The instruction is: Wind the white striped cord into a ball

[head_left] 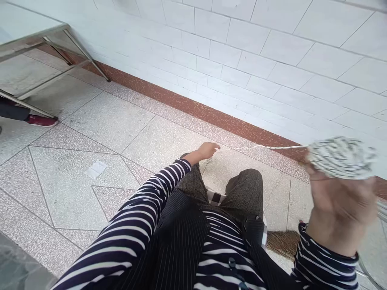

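Observation:
My right hand [338,201], raised at the right, holds a thick bundle of white cord with dark flecks [341,157]. From the bundle a length of twisted white cord [284,148] runs left across the view, nearly straight. Its far end meets my left hand [208,150], which is closed in a pinch on it, just above my left knee. The right hand is a little blurred, and some of its fingers are hidden behind the bundle.
A metal-legged table [33,24] stands at upper left, with a person's red shoe [42,120] beneath it. A small white packet [96,169] lies on the tiled floor. A broom head [282,243] is at lower right. White tiled wall [242,48] rises ahead.

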Available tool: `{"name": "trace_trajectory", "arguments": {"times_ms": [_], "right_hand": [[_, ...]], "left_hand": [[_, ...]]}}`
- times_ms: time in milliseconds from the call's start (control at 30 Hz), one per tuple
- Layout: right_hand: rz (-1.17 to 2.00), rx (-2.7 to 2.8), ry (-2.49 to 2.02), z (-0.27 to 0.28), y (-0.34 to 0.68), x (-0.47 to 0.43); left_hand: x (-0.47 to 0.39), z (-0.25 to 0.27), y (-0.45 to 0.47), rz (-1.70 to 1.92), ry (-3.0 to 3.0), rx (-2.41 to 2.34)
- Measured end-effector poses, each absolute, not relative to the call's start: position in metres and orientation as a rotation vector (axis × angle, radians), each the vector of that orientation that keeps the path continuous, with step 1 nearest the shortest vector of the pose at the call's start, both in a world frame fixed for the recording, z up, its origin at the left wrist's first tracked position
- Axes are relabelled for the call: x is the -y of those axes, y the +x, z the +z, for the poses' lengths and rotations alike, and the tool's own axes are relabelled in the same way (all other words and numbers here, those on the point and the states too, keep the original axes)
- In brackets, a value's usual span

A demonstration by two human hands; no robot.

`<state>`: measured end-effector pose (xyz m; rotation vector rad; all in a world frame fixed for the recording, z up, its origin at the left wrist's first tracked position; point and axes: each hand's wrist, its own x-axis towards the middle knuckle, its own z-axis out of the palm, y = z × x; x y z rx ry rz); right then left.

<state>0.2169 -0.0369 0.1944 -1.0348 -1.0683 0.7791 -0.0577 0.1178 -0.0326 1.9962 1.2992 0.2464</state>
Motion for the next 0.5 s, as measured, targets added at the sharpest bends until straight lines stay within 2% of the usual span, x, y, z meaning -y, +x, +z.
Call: {"name": "trace_trajectory", "arguments": {"times_ms": [200, 333, 500], "right_hand": [[1.224, 0.996, -1.202, 0.153, 0.182, 0.003], [1.218, 1.115, -1.215, 0.155, 0.185, -0.006], [1.061, 1.196, -1.281, 0.155, 0.21, -0.013]], "left_hand": [[-0.096, 0.017, 0.01, 0.706, 1.708, -0.68], [-0.071, 0.033, 0.04, 0.662, 1.556, -0.546], [-0.041, 0.016, 0.017, 0.614, 1.533, -0.627]]}}
